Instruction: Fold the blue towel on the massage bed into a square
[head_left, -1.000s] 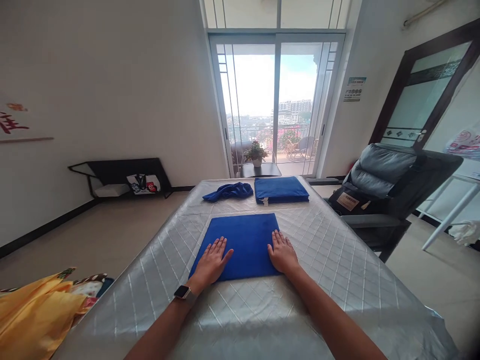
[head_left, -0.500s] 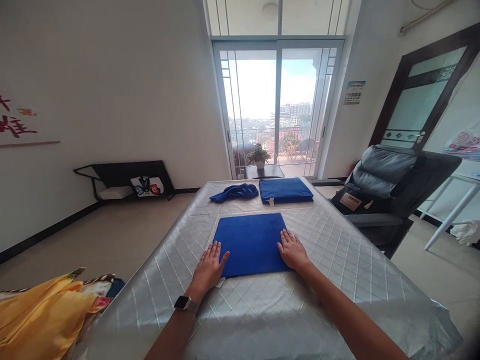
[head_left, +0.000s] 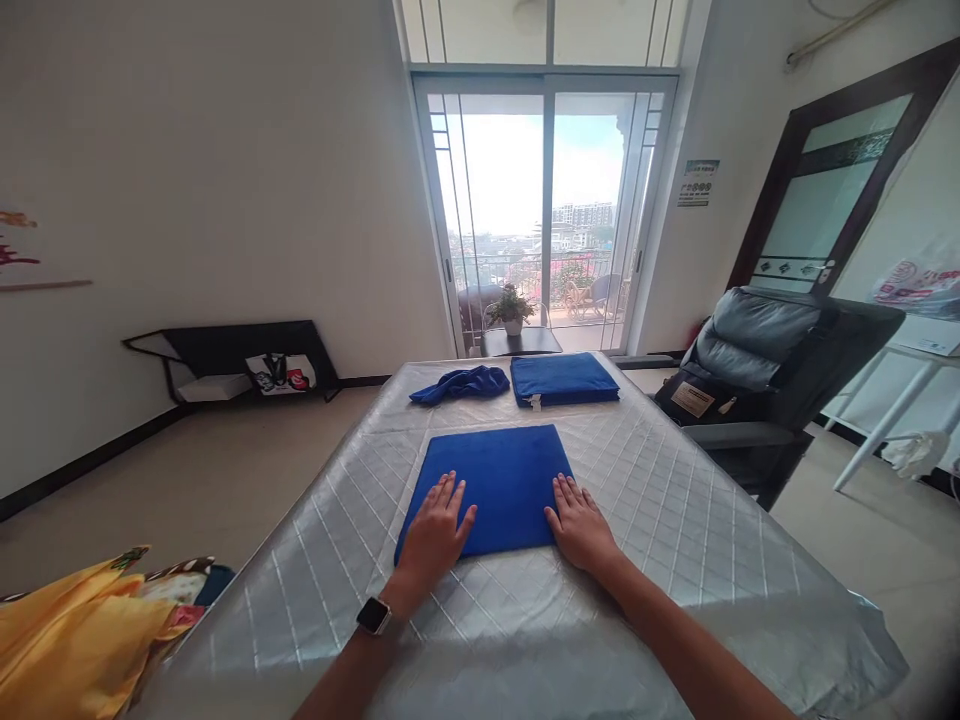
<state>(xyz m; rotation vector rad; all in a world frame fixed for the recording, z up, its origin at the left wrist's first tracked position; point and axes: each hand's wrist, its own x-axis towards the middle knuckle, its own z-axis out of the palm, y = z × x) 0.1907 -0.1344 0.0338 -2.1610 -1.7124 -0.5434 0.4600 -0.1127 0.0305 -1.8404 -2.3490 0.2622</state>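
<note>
A folded blue cloth [head_left: 495, 480] lies flat as a neat rectangle on the silver quilted table cover [head_left: 637, 560]. On its near left part rests my left hand [head_left: 435, 530], palm down with fingers stretched out; a watch is on that wrist. My right hand [head_left: 581, 522] lies flat over the cloth's near right edge, fingers extended and close together. Beyond them sit a stack of folded blue cloths [head_left: 564, 380] with a white tag and, to its left, a crumpled blue cloth [head_left: 461, 384].
Yellow fabric [head_left: 82, 640] and other cloths are heaped at the lower left. A black recliner [head_left: 765, 350] carrying a dark bag [head_left: 694, 396] stands along the right side. Past the far edge is a small table [head_left: 521, 342] with a potted plant [head_left: 513, 308].
My left hand has slid from the cloth's left edge inward onto its top. My right hand has moved slightly toward me along the right edge. The view has shifted a little to the right.
</note>
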